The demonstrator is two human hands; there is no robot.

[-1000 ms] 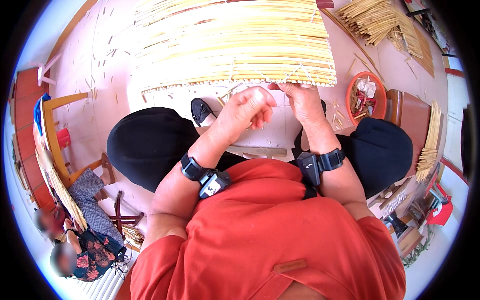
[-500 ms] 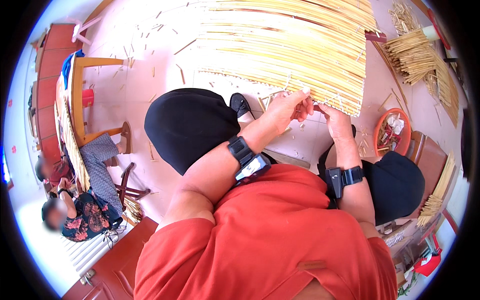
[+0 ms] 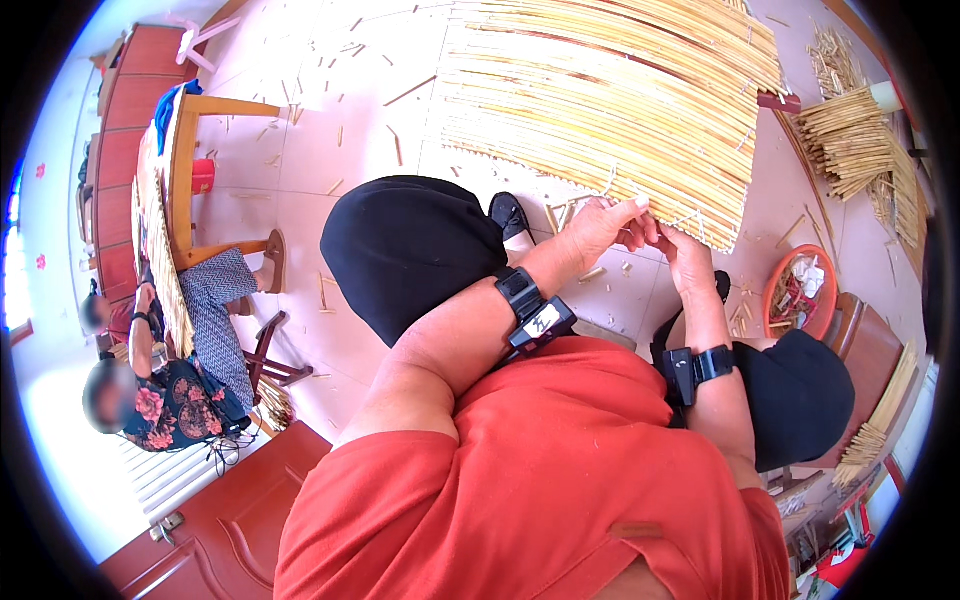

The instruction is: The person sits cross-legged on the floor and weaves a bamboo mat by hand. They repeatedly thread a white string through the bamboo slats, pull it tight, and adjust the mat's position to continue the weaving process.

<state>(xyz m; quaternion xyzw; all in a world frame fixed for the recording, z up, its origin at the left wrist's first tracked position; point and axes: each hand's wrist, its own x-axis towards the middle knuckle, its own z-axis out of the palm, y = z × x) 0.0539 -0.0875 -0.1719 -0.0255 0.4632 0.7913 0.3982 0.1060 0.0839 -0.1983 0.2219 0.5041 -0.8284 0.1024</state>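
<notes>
A mat of straw-coloured reed stalks lies in front of me, with short white string ends along its near edge. My left hand is at that edge, its fingers curled and its thumb laid by the reeds, pinching the mat's border. Right beside it, my right hand has thumb and fingers pressed together, the tips almost touching the left fingers. Whatever the right fingertips hold is too small to make out. Both wrists carry black strapped devices.
Cut reed bits litter the tiled floor. An orange basin with scraps stands to the right, below bundled reeds. A wooden frame is at left, near two seated people. My black-clad knee rises left of the mat.
The whole view has shifted, so the scene sits farther right in the picture. My hands have drawn closer together at the mat's edge, and the right fingers have closed in toward the left.
</notes>
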